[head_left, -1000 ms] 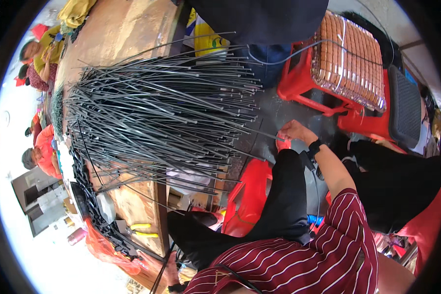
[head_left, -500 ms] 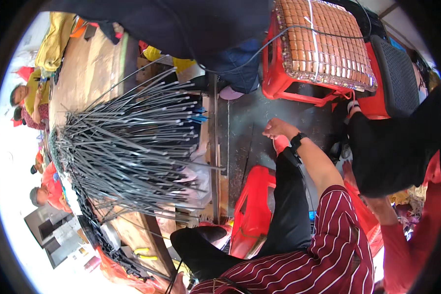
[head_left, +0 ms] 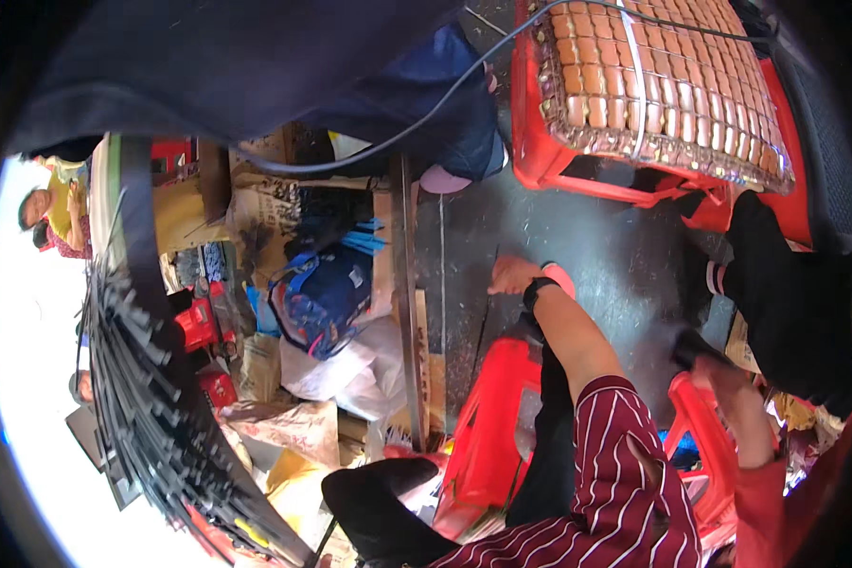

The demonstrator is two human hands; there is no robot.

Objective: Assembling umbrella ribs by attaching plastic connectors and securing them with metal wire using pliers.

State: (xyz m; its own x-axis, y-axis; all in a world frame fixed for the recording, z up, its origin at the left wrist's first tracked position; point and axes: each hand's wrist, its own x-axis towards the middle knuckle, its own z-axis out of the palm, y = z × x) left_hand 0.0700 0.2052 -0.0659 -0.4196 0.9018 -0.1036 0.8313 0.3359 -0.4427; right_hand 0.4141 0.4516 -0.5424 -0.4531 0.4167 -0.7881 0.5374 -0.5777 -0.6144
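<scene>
My right hand (head_left: 515,275), in a striped maroon sleeve with a dark watch (head_left: 535,292) at the wrist, hangs over the dark floor. Its fingers are curled in, and what they hold, if anything, is hidden. Close beside it lies a pink shoe tip (head_left: 560,276). Below the forearm stands a red plastic stool (head_left: 483,426), near my black-trousered legs (head_left: 379,506). I cannot make out my left hand at the lower edge. Near a thin black strip (head_left: 326,538) there, the picture is too dark to tell. A bundle of black strips (head_left: 147,388) stretches along the left side.
A beaded seat mat (head_left: 663,85) covers a red stool at the upper right. Another person's hand (head_left: 734,388), at right, is by a blurred black thing. A dark blue bag (head_left: 327,293) and plastic sheets lie under the table. A grey cable (head_left: 417,123) crosses the top.
The view has shifted, and the black strips now appear further left, uncovering the goods under the table. My right hand appears slightly lower and further left. The other person's hand has risen.
</scene>
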